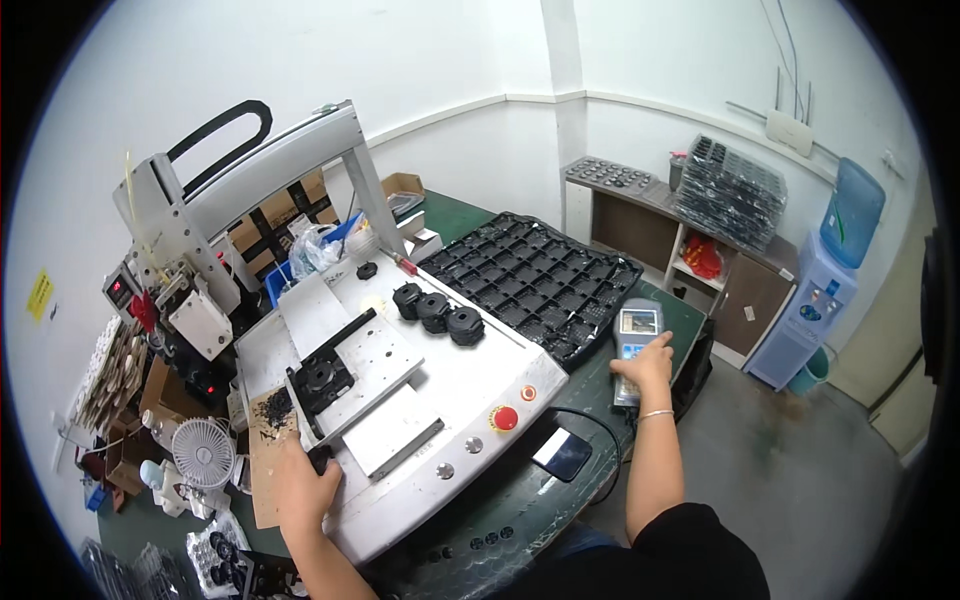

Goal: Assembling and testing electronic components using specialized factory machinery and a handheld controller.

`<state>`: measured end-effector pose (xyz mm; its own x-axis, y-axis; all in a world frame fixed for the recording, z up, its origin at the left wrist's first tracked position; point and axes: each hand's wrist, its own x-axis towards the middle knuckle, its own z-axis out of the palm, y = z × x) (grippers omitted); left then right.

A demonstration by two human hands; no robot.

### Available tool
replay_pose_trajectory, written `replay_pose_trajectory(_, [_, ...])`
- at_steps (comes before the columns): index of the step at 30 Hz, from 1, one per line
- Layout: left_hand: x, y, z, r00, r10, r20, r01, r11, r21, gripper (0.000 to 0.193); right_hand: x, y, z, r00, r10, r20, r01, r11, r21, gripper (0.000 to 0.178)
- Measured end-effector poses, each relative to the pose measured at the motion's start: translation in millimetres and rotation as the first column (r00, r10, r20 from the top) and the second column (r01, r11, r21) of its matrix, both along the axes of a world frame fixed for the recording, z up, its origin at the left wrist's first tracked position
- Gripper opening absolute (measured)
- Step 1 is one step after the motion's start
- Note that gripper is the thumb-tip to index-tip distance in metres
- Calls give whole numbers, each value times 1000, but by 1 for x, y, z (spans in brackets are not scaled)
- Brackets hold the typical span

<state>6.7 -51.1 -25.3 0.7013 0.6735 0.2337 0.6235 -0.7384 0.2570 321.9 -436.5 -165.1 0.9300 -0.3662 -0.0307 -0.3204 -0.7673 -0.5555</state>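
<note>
My right hand (648, 368) spans a grey handheld controller (640, 322) with a small lit screen, at the right end of the green table. Its thumb and fingers lie on the keypad area and edges. At the near left corner of the white benchtop machine (470, 400), my left hand (303, 482) is closed, thumb and fingers around a small black piece (320, 458) that I cannot make out fully. Just beyond it, a round black plastic part (322, 374) sits in the machine's metal fixture. Three black round parts (435, 312) stand in a row on the machine bed.
A black compartment tray (530, 280) lies behind the machine. A phone (562, 454) and the controller's cable are near the front edge, beside a red stop button (503, 418). The dispensing head (200, 322) hangs left; a white fan (204, 453) stands below it.
</note>
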Motion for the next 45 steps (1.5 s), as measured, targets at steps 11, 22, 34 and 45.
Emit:
replay_pose_trajectory(11, [1,21,-25,992,-77,97,75,997,23,65,-26,-9,44,825,84,559,-65,-968,242,63])
replay_pose_trajectory(22, [-3,19,-17,999,14,-30,-14,1000,-23,66,-160,192,147,581,428,693,-171,-768,617,64])
replay_pose_trajectory(34, [40,-23,26,413,-219,884,906,198,-374,71,-170,230,143,496,377,783,-578,-529,621,65])
replay_pose_trajectory(45, [48,-27,-11,524,-269,808,845,281,-455,100,-157,230,133,423,533,732,-620,-419,664,56])
